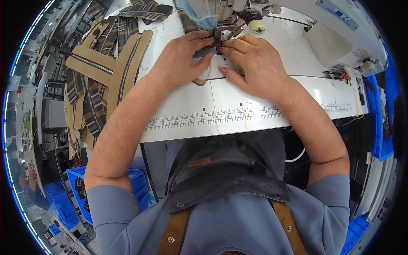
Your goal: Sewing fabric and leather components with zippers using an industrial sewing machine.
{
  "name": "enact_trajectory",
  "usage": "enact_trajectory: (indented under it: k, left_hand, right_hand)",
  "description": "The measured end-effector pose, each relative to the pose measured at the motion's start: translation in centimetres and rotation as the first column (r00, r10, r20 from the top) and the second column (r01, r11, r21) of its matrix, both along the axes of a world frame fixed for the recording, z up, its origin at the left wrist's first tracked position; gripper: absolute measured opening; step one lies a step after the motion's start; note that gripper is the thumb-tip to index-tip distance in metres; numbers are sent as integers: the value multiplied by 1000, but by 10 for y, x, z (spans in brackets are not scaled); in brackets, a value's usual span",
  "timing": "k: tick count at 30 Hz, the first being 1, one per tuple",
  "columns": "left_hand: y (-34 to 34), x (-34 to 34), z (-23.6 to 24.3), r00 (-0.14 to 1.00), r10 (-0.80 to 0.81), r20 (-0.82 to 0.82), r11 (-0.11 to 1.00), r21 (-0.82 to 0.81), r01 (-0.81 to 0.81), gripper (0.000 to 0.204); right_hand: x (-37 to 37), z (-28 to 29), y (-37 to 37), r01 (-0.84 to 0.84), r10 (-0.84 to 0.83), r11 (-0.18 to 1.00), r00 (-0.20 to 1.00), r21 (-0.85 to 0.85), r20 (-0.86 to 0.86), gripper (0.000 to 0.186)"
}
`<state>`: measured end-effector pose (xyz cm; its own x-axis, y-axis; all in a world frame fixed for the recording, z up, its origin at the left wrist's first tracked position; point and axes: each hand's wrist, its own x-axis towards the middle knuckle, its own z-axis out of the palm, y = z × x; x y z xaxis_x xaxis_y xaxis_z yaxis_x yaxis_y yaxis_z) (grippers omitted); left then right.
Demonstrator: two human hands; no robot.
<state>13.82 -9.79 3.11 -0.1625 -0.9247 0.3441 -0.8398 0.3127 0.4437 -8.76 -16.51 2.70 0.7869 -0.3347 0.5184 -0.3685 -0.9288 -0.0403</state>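
Observation:
A sewing machine point(216, 32) stands at the far middle of a white worktable, its presser foot between my two hands. My left hand point(180, 57) lies left of the foot with fingers stretched flat and thumb apart, over a dark piece of fabric point(199, 52). My right hand point(257, 63) rests just right of the foot. Its fingers are bent, their tips beside the foot, and its thumb is spread toward me. Plaid fabric point(188, 22) shows behind my left fingers. The hands partly cover the cloth at the needle. A thin thread runs down toward the near edge.
A heap of tan and plaid strips with zippers point(124, 76) lies at the left, overhanging the edge. A printed ruler scale point(204, 119) runs along the table's front. Small tools point(335, 75) lie at the right. Blue bins point(140, 182) stand below left, others at right.

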Motion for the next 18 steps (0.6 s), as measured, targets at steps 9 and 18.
enact_trajectory:
  k: [9,18]
  left_hand:
    - [-27,23,27,954,-56,295,998,8,56,35]
    - [-10,65,35,798,302,522,838,-544,39,20]
  right_hand:
    - [0,0,-4,-48,48,999,998,9,37,37]
    - [2,0,-3,-73,73,997,996,1,44,35]
